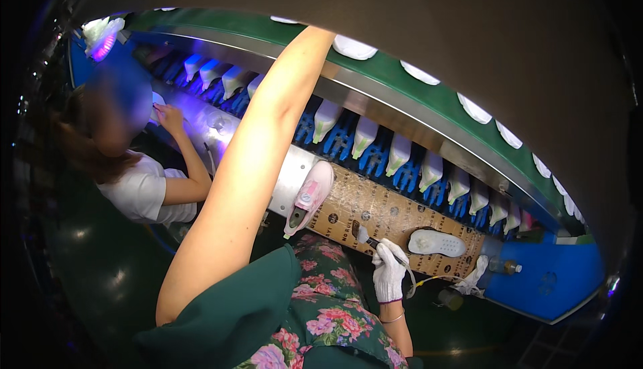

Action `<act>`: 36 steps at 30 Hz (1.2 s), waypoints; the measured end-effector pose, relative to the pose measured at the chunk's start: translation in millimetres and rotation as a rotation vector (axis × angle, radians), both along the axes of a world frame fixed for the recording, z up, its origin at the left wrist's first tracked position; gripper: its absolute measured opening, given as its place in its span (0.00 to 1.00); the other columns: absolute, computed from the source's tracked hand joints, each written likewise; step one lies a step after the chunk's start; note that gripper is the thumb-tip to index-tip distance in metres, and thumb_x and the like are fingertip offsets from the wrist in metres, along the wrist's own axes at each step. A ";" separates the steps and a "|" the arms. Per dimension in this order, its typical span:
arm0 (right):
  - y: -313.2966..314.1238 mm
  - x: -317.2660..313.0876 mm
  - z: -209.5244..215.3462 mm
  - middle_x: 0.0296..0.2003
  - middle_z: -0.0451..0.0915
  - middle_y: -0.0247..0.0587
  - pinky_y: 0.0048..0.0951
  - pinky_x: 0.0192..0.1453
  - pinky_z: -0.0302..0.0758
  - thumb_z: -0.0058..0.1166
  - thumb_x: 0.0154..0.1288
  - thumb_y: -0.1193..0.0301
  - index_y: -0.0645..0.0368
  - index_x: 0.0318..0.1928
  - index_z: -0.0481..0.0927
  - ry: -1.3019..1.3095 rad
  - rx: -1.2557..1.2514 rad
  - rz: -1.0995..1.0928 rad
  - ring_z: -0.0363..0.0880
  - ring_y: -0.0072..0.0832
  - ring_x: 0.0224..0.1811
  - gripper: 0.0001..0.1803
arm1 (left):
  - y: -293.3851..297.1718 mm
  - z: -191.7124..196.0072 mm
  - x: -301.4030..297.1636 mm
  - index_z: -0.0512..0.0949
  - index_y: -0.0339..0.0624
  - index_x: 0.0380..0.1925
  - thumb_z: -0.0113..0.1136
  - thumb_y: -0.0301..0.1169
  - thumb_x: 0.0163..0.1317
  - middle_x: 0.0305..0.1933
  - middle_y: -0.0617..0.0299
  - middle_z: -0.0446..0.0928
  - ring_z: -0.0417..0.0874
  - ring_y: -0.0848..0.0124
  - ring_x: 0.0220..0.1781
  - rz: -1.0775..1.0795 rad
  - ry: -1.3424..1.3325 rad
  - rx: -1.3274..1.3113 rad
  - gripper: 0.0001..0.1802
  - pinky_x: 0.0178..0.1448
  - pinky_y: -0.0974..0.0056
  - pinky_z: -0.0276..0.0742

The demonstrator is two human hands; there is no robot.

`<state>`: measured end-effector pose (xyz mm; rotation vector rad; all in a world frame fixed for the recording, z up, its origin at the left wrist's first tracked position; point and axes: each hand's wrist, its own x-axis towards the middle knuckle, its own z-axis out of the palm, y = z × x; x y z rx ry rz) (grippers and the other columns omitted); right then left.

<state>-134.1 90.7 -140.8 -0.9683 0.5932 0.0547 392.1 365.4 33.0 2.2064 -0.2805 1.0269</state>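
My left arm reaches up and away across the bench, over a line of shoe lasts; its hand is hidden behind the dark shape at the top. My right hand (389, 274), in a white knitted glove, is closed around a brush (362, 235) with a thin hose running from it. The brush head hovers over or rests on the cardboard-covered bench (382, 201); I cannot tell which. A pink shoe upper (311, 195) on a last lies to the left of the brush. On the right, a pale grey shoe sole (435, 243) lies on the cardboard.
White lasts with greenish tips (400, 151) stand in blue holders behind the bench. Above them runs a green conveyor belt (388, 67) carrying white soles (420, 73). At left sits a co-worker (137, 188). A small bottle (506, 266) and a crumpled white cloth (474, 276) are at the right end.
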 end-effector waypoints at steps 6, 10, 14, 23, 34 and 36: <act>10.6 10.1 -2.0 0.30 0.83 0.39 0.20 0.28 0.72 0.65 0.62 0.81 0.69 0.45 0.84 -0.008 -0.050 0.099 0.77 0.22 0.25 0.11 | 34.5 20.6 -19.3 0.86 0.56 0.52 0.59 0.61 0.60 0.60 0.53 0.79 0.75 0.53 0.62 -0.002 -0.008 0.174 0.29 0.65 0.48 0.60; 20.0 17.2 -1.4 0.31 0.84 0.40 0.20 0.29 0.73 0.65 0.62 0.81 0.70 0.46 0.84 -0.014 -0.039 0.131 0.79 0.22 0.26 0.12 | 93.5 13.8 -65.7 0.88 0.57 0.49 0.57 0.60 0.62 0.60 0.55 0.80 0.76 0.54 0.61 0.094 -0.016 0.492 0.27 0.64 0.49 0.60; 24.1 24.2 -1.1 0.29 0.82 0.38 0.20 0.28 0.71 0.65 0.62 0.82 0.69 0.46 0.84 -0.039 -0.073 0.164 0.76 0.21 0.24 0.11 | 135.9 8.4 -149.6 0.89 0.55 0.42 0.65 0.46 0.61 0.47 0.62 0.84 0.79 0.61 0.57 0.240 0.183 0.646 0.15 0.63 0.52 0.64; 18.7 40.4 21.1 0.31 0.81 0.33 0.19 0.28 0.68 0.63 0.62 0.81 0.67 0.47 0.83 -0.096 0.058 0.156 0.75 0.18 0.26 0.12 | 158.9 1.1 -340.3 0.76 0.38 0.45 0.64 0.20 0.58 0.59 0.53 0.72 0.81 0.65 0.53 -0.215 -0.061 -0.505 0.15 0.56 0.61 0.80; 6.7 50.1 120.4 0.45 0.84 0.50 0.23 0.37 0.80 0.59 0.60 0.83 0.64 0.46 0.80 -0.373 0.134 0.165 0.83 0.29 0.36 0.12 | 130.0 -11.5 -459.6 0.73 0.40 0.58 0.49 0.26 0.68 0.52 0.51 0.81 0.84 0.65 0.51 -0.190 0.038 -1.037 0.19 0.57 0.62 0.82; 19.5 44.0 130.6 0.44 0.84 0.54 0.25 0.36 0.82 0.58 0.58 0.85 0.66 0.43 0.81 -0.443 0.114 0.263 0.84 0.32 0.34 0.12 | 98.6 -35.3 -456.1 0.76 0.39 0.57 0.50 0.27 0.69 0.48 0.55 0.83 0.86 0.70 0.45 -0.355 0.362 -1.106 0.18 0.52 0.66 0.84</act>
